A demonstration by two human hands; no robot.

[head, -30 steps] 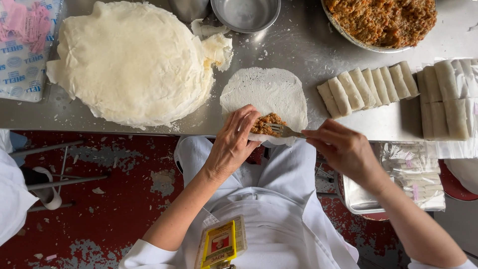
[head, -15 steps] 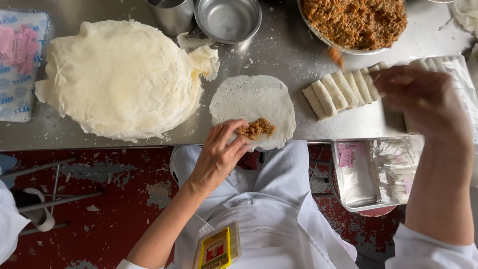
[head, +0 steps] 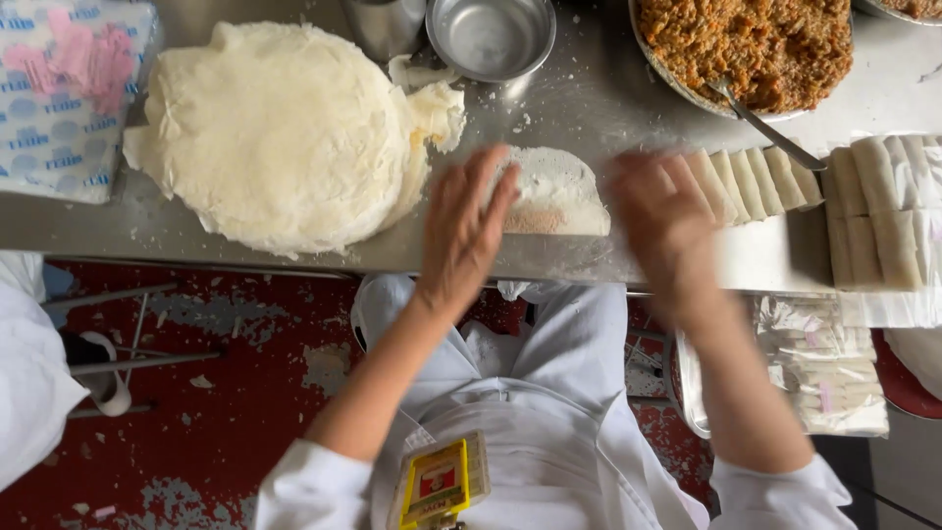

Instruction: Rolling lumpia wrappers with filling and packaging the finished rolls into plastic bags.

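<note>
A round white wrapper [head: 554,191] lies on the steel table's front edge, its near side folded over the filling. My left hand [head: 461,231] presses flat on the wrapper's left part, fingers spread. My right hand [head: 662,211], blurred by motion, hovers at the wrapper's right edge with fingers apart and nothing in it. A big stack of white wrappers [head: 280,132] sits to the left. A large bowl of brown minced filling [head: 751,44] stands at the back right, a spoon [head: 765,128] resting in it.
Finished rolls [head: 751,182] lie in a row at right, with more rolls [head: 883,211] beyond. An empty metal bowl [head: 491,37] and a cup [head: 383,25] stand at the back. A printed plastic packet [head: 64,93] lies at far left. A tray of wrapped packs [head: 819,368] sits below the table.
My right hand left the spoon in the filling bowl and came back to the wrapper. The wrapper's near edge is now folded over the filling under my left hand.
</note>
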